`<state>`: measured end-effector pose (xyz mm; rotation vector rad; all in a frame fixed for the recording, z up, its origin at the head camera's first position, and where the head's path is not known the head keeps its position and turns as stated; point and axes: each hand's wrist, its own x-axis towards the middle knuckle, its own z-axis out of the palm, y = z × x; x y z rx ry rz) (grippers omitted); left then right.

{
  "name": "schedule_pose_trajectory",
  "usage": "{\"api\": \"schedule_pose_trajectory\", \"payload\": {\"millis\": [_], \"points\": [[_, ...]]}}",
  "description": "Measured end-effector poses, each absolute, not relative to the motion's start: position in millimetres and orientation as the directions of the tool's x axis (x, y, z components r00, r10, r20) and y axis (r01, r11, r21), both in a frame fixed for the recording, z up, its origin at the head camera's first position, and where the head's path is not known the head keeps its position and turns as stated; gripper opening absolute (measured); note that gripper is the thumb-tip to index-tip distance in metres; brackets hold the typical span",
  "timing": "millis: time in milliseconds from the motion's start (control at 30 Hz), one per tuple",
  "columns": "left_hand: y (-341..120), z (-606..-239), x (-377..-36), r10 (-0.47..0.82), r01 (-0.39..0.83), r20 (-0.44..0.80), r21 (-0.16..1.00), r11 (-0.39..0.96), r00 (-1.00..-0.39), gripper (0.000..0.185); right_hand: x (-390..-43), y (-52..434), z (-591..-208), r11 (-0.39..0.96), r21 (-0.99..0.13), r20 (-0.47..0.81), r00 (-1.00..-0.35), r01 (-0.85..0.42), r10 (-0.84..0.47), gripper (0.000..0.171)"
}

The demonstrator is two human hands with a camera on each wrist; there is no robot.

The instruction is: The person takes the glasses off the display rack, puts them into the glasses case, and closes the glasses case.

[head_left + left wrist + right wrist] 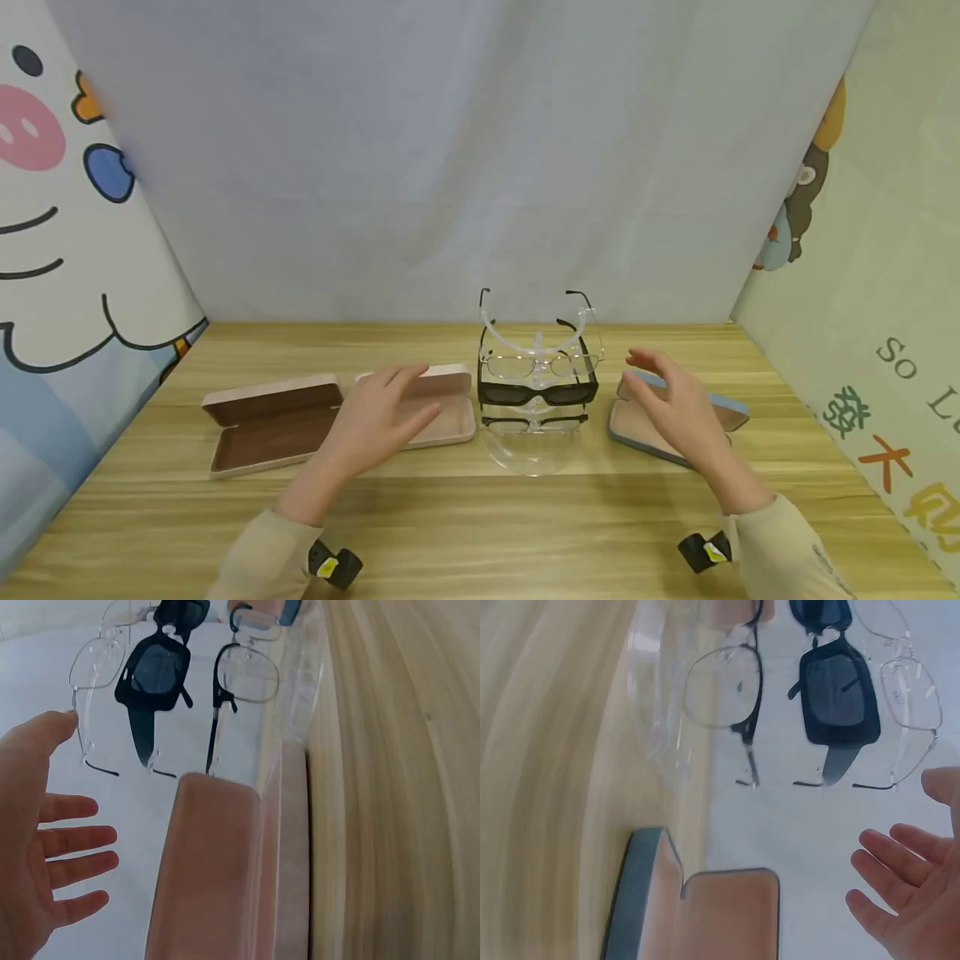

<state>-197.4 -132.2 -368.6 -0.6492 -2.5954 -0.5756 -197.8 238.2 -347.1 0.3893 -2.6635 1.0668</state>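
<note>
A clear acrylic stand point(534, 446) in the table's middle carries three pairs of glasses: a thin clear-lens pair point(538, 365) on top, black sunglasses point(537, 392) in the middle, a dark half-rim pair point(531, 424) at the bottom. My left hand point(382, 417) hovers open over a pink open case point(442, 412) left of the stand. My right hand point(678, 404) hovers open over a blue-edged open case point(645, 433) on the right. The wrist views show the same sunglasses point(154, 671) point(838, 694), pink case point(217, 877) and blue case point(697, 915). Neither hand holds anything.
A second pink open case point(266, 421) lies at the far left on the wooden table point(480, 533). A grey cloth backdrop point(450, 167) and cartoon-printed side panels point(67, 250) close in the table.
</note>
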Motion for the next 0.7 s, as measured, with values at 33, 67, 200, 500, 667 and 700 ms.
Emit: {"api": "schedule_pose_trajectory", "payload": {"millis": [33, 67, 200, 500, 667, 700], "points": [[-129, -368, -198, 0.343, 0.519, 0.482, 0.299, 0.801, -0.806, 0.053, -199, 237, -346, 0.674, -0.663, 0.314, -0.938, -0.326, -0.145, 0.048], [-126, -366, -199, 0.336, 0.522, 0.491, 0.31, 0.795, -0.804, 0.051, -199, 235, -345, 0.653, -0.686, 0.309, -0.941, -0.321, -0.138, 0.048], [-112, -360, -201, 0.311, 0.532, 0.519, 0.354, 0.769, -0.796, 0.042, -202, 227, -343, 0.607, -0.728, 0.307, -0.943, -0.318, -0.127, 0.048], [-79, -354, -206, 0.181, 0.459, 0.477, 0.568, 0.683, -0.86, 0.032, -209, 212, -336, 0.537, -0.803, 0.292, -0.956, -0.259, -0.025, 0.046], [-66, -351, -210, 0.085, 0.388, 0.435, 0.677, 0.625, -0.896, 0.029, -213, 205, -333, 0.369, -0.897, 0.267, -0.964, -0.244, 0.011, 0.041], [-64, -351, -210, 0.074, 0.384, 0.433, 0.693, 0.61, -0.898, 0.029, -214, 204, -332, 0.33, -0.913, 0.26, -0.965, -0.241, 0.015, 0.039]]}}
